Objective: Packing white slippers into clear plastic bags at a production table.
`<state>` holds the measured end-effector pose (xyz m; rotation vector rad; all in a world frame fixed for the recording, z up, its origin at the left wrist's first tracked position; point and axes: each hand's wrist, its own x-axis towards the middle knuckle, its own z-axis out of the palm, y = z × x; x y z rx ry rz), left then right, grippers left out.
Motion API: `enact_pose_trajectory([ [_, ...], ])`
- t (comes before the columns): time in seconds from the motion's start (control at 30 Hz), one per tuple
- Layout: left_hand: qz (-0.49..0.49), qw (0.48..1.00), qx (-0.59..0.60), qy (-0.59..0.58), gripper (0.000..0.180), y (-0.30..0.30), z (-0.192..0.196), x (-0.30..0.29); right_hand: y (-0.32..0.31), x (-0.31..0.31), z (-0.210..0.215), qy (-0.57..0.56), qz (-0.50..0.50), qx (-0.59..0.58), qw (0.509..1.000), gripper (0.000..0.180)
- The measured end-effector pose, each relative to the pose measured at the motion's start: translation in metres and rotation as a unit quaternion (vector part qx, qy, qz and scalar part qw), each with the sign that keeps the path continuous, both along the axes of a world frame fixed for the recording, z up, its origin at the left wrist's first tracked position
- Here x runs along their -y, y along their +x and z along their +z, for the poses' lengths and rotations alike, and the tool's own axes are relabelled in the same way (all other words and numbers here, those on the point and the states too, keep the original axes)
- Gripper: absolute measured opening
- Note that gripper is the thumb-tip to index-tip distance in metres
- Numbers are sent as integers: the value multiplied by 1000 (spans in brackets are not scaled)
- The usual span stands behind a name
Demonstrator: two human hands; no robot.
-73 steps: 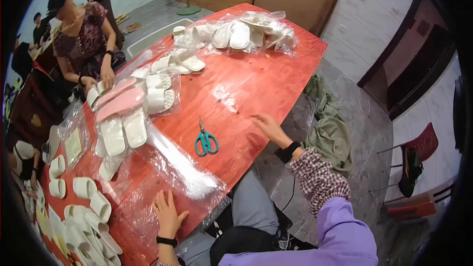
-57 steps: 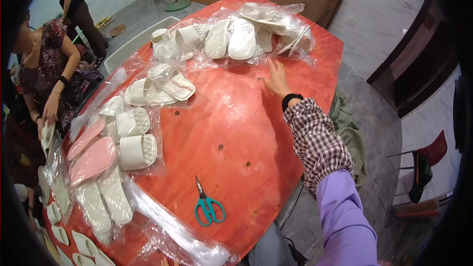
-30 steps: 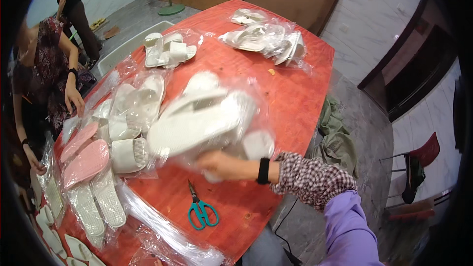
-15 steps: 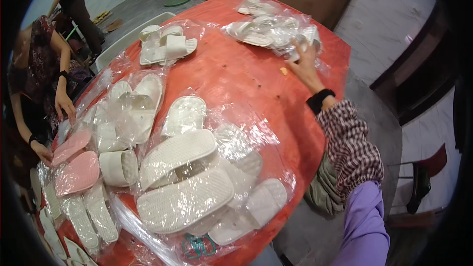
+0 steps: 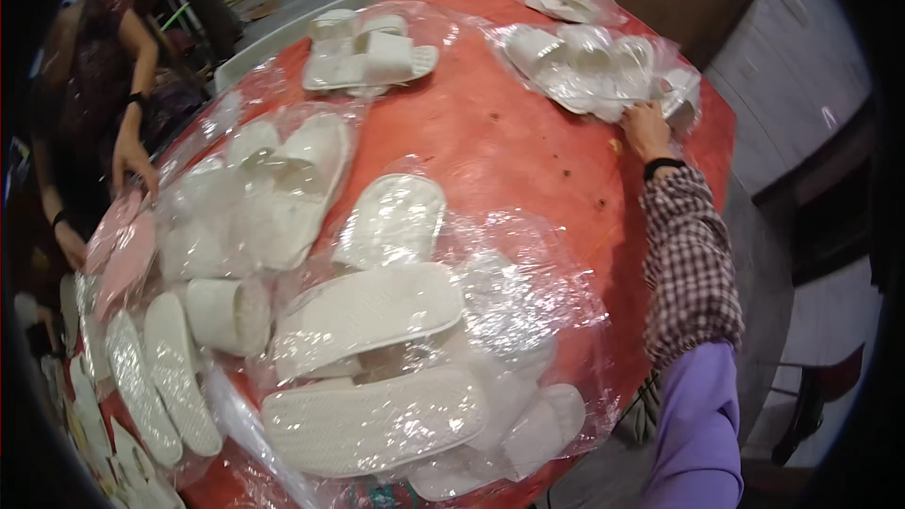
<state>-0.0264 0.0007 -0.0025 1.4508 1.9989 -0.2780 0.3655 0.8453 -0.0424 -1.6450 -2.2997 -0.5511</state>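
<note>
Red table (image 5: pixel 528 141), heaped with white slippers sealed in clear plastic bags. Right hand (image 5: pixel 647 128): reaching to the far corner, fingers closed on the edge of the far bag of slippers (image 5: pixel 589 71), which lies near the table's far right edge; whether the grip is firm cannot be told, the fingertips being hidden in plastic. Left hand: not in view, state unknown. Nearest bag (image 5: pixel 396 377): large, holding several white slippers soles-up, at the near table edge, overhanging slightly. Further bags: one at centre left (image 5: pixel 273 193), one at the far side (image 5: pixel 372 47), a small one beyond (image 5: pixel 566 2). Pink slippers (image 5: pixel 118 250) at left, near another person's hand (image 5: pixel 132 162). Risk, as judged: slick plastic may slip from the fingers, or a drag across the table may shove neighbouring bags off the edge.
</note>
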Motion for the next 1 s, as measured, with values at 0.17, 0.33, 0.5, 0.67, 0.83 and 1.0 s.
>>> enact_pose_trajectory([
  [0.17, 40, 999, 11, 14, 94, -6, 6, -12, -19, 66, 40, -78, 72, 12, 994, 13],
  [0.33, 63, 995, 26, 79, 97, -2, 12, -2, -48, 146, 60, -159, 202, -109, 960, 11],
  [0.5, 8, 986, -40, 164, 101, -4, -16, 16, -90, 203, 93, -207, 229, -253, 917, 17],
  [0.67, 32, 971, -20, 238, 98, -21, -51, 22, -147, 281, 212, -341, 128, -464, 807, 21],
  [0.83, 20, 960, -46, 277, 101, -17, -74, 18, -196, 402, 263, -342, 242, -438, 795, 15],
  [1.0, 22, 951, -37, 306, 102, -16, -72, 14, -241, 519, 197, -135, 403, -341, 839, 14],
])
